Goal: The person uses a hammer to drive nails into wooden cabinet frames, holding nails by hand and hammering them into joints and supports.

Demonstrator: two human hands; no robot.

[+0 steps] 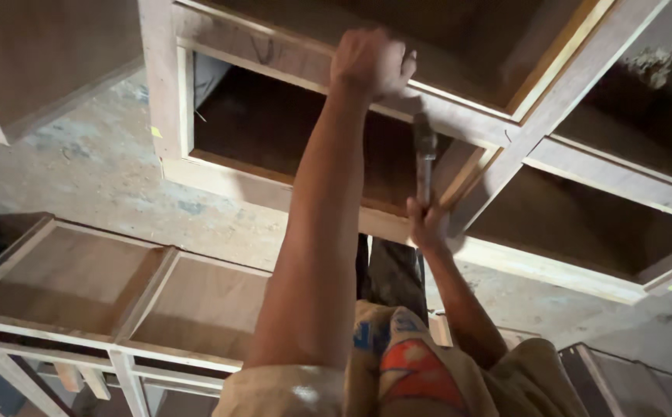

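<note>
Left hand [370, 62] at upper centre of the frame — fingers curled into a fist, pressed onto a pale rail of the wooden cabinet frame [459, 116]; can't tell whether anything is pinched inside. Right hand [427, 225] at centre right, fingers clamped around the handle of a hammer [424, 158], which stands upright just below that rail with its head near the frame. A second cabinet frame [112, 289] lies at lower left on the dusty concrete floor [104, 170].

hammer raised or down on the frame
Raised: the right hand holds the hammer upright, head above the grip, by the cabinet frame the left hand grips.
</note>
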